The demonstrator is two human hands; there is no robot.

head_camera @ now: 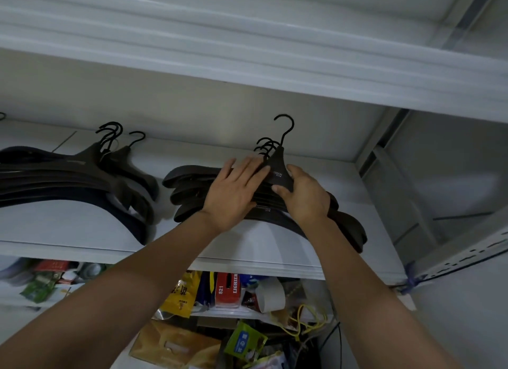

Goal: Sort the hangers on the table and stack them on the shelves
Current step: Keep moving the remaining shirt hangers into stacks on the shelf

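A stack of dark hangers lies on the white shelf, hooks pointing to the back wall. My left hand lies flat on the stack's left half with straight fingers. My right hand grips the neck of the top hanger, thumb on its front edge and fingers round its right side. That hanger's hook stands higher than the others. A second pile of dark hangers lies further left on the same shelf.
Another white shelf hangs close above. A grey metal upright bounds the shelf on the right. Below, a cluttered shelf holds a red box, yellow packets, a white paper roll and yellow cable.
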